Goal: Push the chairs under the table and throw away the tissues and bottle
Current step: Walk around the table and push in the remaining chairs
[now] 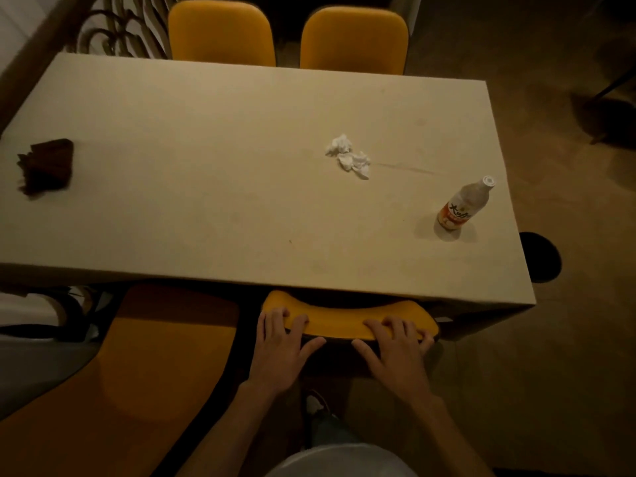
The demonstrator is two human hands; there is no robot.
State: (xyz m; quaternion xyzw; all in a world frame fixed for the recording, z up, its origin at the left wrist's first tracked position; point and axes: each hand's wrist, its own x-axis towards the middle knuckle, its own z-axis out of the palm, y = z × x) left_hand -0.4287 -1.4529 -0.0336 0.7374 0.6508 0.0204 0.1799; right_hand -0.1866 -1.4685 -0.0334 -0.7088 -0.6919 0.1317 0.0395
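Observation:
A yellow chair [344, 320] stands at the near side of the beige table [213, 187], its seat hidden under the tabletop. My left hand [284, 346] grips the left part of its backrest top, and my right hand [395, 349] grips the right part. Crumpled white tissues [349, 156] lie right of the table's middle. A plastic bottle [463, 208] with an orange label and white cap stands upright near the right edge. Another yellow chair [137, 373] sits pulled out at the near left.
Two yellow chairs [222, 32] [354, 39] stand tucked at the far side. A dark brown folded cloth [46, 166] lies at the table's left end. A round black object [542, 256] sits on the floor past the right edge. My leg and shoe show below.

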